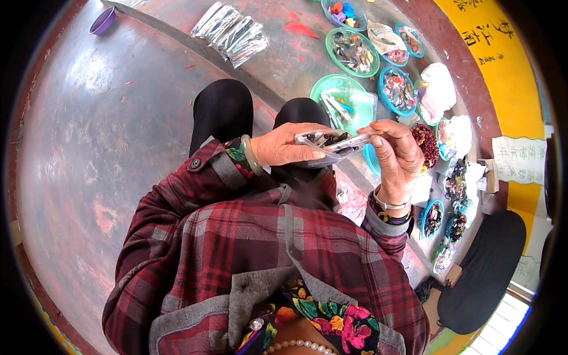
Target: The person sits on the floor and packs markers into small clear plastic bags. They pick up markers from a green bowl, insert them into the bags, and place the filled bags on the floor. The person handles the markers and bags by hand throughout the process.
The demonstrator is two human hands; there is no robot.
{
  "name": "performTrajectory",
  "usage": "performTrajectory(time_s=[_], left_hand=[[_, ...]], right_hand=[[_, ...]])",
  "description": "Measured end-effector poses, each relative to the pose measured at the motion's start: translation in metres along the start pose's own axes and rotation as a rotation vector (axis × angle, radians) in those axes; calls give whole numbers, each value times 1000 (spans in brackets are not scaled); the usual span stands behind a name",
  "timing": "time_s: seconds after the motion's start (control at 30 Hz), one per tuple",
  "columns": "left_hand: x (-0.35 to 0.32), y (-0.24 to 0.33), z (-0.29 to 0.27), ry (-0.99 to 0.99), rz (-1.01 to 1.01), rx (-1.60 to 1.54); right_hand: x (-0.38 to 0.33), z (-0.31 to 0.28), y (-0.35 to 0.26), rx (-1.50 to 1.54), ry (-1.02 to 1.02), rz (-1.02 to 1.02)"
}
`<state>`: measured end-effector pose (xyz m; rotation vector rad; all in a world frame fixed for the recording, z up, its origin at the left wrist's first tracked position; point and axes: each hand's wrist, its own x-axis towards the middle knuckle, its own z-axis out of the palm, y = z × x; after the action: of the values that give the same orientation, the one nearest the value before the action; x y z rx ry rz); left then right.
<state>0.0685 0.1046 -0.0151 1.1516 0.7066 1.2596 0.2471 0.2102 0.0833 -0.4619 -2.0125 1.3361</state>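
Observation:
Above my lap, my left hand (290, 144) grips a clear plastic pouch (322, 139) with small dark pieces inside. A bangle circles that wrist. My right hand (397, 155) pinches the pouch's other end between thumb and fingers. A whitish strip, perhaps the pouch's edge or a slim packet, runs between the two hands; I cannot tell which. Just beyond the hands, a pale green basin (319, 89) on the floor holds several slim white packets (336, 112).
Along the right stand several basins of small parts, among them a green basin (329, 52) and a blue basin (383, 97). Dark red beads (425, 144) lie near my right hand. Packed sleeves (231, 34) are piled ahead. A purple basin (102, 21) stands far left; a black stool (485, 272) is at right.

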Motion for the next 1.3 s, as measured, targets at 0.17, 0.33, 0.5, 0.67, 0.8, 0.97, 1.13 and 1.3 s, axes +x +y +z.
performTrajectory(time_s=[0.17, 0.33, 0.5, 0.67, 0.8, 0.97, 1.13, 1.3], left_hand=[[1, -4, -1, 10, 44, 37], [-1, -7, -1, 33, 39, 22], [-1, -4, 0, 45, -33, -6], [-1, -11, 1, 116, -29, 12], [4, -17, 5, 148, 65, 99], [11, -8, 9, 198, 60, 233], [12, -7, 10, 274, 96, 280], [9, -15, 14, 375, 41, 214]], right_hand=[[3, 9, 5, -255, -55, -100], [11, 7, 6, -392, -210, -236], [3, -5, 20, -83, -22, 9], [-11, -5, 64, 268, -183, 250], [-33, 17, 93, 647, -135, 492], [-38, 38, 86, 717, 72, 335], [-34, 46, 87, 630, 87, 181], [-34, 42, 87, 676, 72, 280]])
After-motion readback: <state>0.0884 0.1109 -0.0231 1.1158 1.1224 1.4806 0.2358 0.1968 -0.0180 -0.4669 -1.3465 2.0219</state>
